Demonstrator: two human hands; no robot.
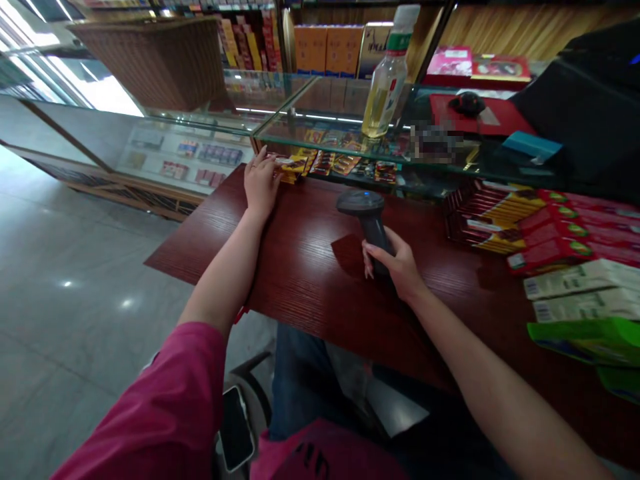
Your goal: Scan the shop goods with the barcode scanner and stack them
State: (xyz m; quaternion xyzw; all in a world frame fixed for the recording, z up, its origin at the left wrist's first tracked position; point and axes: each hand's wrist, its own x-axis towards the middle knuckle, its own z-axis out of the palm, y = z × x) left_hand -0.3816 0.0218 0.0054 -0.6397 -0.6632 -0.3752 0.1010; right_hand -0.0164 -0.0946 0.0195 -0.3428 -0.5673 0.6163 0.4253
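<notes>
My right hand [395, 263] is wrapped around the handle of a dark barcode scanner [373, 227], held upright over the reddish-brown wooden desk [300, 267]. A small blue light shows on the scanner's head. My left hand [261, 187] reaches to the desk's far left edge with fingers stretched out and apart. It lies right beside a small stack of yellow and dark-red snack packets [294, 168]; whether its fingertips touch them is hard to make out. More packets lie in a row under the glass counter [320, 137].
A bottle of yellowish liquid [385, 87] stands on the glass. To the right lie stacked chocolate-coloured packs [493, 213], red boxes [565, 230], pale cartons [585, 290] and a green bag [590, 340]. A wicker basket [155, 60] stands at the back left. A phone [236, 427] is beside my leg.
</notes>
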